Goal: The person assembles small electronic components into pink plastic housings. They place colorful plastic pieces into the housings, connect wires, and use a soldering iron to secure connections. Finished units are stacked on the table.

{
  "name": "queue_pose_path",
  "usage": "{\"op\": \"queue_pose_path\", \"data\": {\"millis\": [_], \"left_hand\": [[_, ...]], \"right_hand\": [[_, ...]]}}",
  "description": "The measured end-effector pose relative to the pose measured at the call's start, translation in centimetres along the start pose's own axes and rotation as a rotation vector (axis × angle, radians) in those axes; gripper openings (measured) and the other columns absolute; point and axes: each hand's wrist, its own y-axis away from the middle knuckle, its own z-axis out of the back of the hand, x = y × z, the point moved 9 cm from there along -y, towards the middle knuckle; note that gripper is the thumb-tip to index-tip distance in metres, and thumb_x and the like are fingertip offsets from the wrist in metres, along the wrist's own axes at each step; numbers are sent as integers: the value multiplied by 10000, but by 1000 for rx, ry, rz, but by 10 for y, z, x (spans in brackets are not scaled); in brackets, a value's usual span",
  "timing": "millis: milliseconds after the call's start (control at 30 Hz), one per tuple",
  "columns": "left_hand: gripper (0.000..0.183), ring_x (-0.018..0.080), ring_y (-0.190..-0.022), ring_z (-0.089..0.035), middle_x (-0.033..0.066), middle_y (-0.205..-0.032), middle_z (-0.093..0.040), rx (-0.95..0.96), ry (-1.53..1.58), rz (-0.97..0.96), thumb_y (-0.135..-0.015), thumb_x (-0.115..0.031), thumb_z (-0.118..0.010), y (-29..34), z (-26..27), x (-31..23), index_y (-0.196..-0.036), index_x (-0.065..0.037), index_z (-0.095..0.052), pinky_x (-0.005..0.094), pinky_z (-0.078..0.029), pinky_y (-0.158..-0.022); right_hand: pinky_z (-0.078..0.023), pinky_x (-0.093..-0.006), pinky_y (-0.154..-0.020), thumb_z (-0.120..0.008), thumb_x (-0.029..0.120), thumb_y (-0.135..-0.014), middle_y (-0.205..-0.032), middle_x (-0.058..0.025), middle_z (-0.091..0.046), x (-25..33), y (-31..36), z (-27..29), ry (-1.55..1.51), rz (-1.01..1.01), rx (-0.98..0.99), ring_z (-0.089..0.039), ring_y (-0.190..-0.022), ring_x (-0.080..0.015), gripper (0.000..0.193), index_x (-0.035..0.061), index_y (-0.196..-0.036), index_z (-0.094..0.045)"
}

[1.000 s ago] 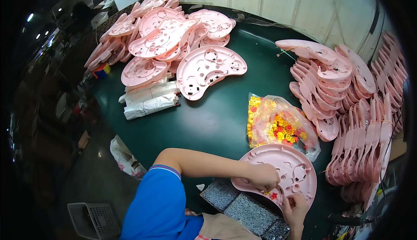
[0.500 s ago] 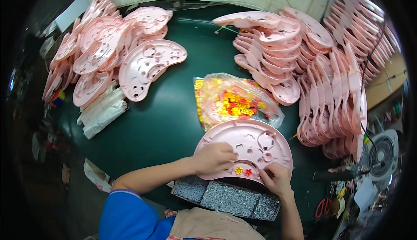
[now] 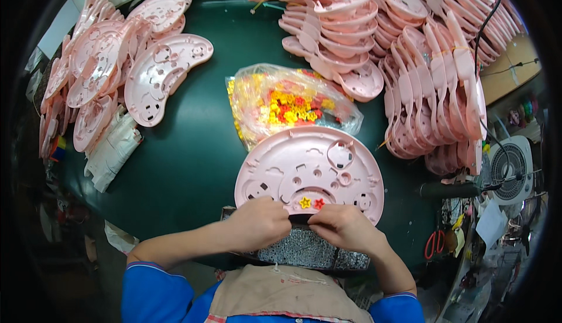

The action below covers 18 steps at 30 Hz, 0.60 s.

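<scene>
So much pink: the panel (image 3: 275, 165) is plain baby pink all over, and the left pile (image 3: 96, 59) and right stack (image 3: 436, 83) match it. Only two loud spots on the panel, one yellow star (image 3: 305, 203) and one red star (image 3: 319, 204). The bag (image 3: 252, 80) is see-through, with yellow and red pieces (image 3: 293, 109) showing. Bench (image 3: 193, 159) is dark green, sleeves (image 3: 158, 294) bright blue with a pale trim, apron (image 3: 281, 291) beige with red-and-white check edging. Scissors (image 3: 434, 244) have red handles.
</scene>
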Motion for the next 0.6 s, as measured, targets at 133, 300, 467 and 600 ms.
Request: {"op": "queue_pose_path", "data": {"millis": [133, 300, 467, 600], "left_hand": [[68, 203, -893, -580, 30, -840, -587, 172, -105, 42, -768, -172, -659, 20, -36, -20, -757, -105, -655, 341, -439, -784], [84, 187, -918, -569, 13, -841, -581, 197, -200, 66, -767, -190, -657, 34, -47, -24, -798, -113, -674, 318, -421, -824], [104, 209, -908, -576, 17, -847, -572, 149, -102, 132, -803, -196, -709, 43, -45, -18, -831, -108, -661, 352, -441, -790], [230, 256, -1004, -614, 65, -982, -632, -2, -39, 336, -814, -235, -785, 74, -19, -6, -930, -69, -678, 404, -488, -828]], "right_hand": [[-563, -408, -660, -742, 126, -860, -859, -95, -660, -6, 31, -29, 120, -82, 46, -691, -760, -308, 131, 60, -971, -725], [-541, -414, -573, -733, 146, -860, -859, -77, -617, -3, 44, -49, 156, -63, 41, -676, -694, -287, 110, 92, -953, -714], [-510, -414, -534, -716, 155, -855, -862, -67, -577, 1, 39, -72, 291, -37, 54, -656, -655, -264, 83, 100, -866, -655], [-497, -413, -535, -722, 166, -840, -853, -61, -571, -2, 40, -76, 288, -39, 32, -664, -689, -248, 96, 110, -852, -646]]}}
